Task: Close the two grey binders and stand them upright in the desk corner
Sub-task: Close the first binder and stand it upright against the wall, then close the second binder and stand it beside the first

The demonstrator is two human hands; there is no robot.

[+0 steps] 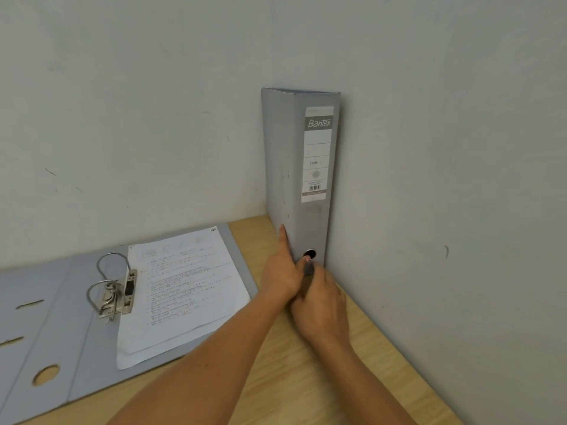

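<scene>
One grey binder (299,167) stands upright and closed in the desk corner, its labelled spine facing me and its right side against the wall. My left hand (282,271) lies flat against its left cover near the bottom, thumb at the spine's finger hole. My right hand (322,308) grips the foot of the spine just below that hole. The second grey binder (61,317) lies wide open on the desk at the left, with its metal ring mechanism (115,286) raised and a stack of printed sheets (184,289) on its right half.
The wooden desk (306,378) meets pale walls (445,179) at the back and right, forming the corner. A strip of bare desktop lies between the open binder and the standing one.
</scene>
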